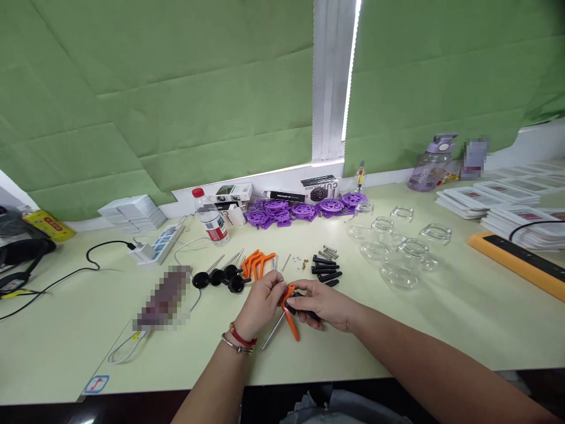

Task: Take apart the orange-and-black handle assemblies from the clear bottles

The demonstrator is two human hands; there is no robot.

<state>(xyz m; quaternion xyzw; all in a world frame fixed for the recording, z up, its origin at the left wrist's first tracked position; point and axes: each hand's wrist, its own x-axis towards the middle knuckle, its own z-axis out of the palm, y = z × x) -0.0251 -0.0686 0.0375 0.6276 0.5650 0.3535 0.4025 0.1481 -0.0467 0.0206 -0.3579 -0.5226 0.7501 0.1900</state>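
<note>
My left hand (260,303) and my right hand (324,303) meet over the table's near middle, both closed around one small assembly: an orange plastic lever (290,318) joined to a black part. A thin metal rod (272,333) slants down from under my left hand. Just beyond lie more orange levers (258,261), black round knobs with metal pins (217,275), black cylinders (325,270), small springs (329,252) and loose pins.
Purple round plastic parts (304,210) and boxes line the back edge. Several clear glass jars (399,250) stand at right, by stacked cards (512,206) and an orange-edged strip (516,259). A water bottle (210,219), power strip (159,244) and cables sit at left.
</note>
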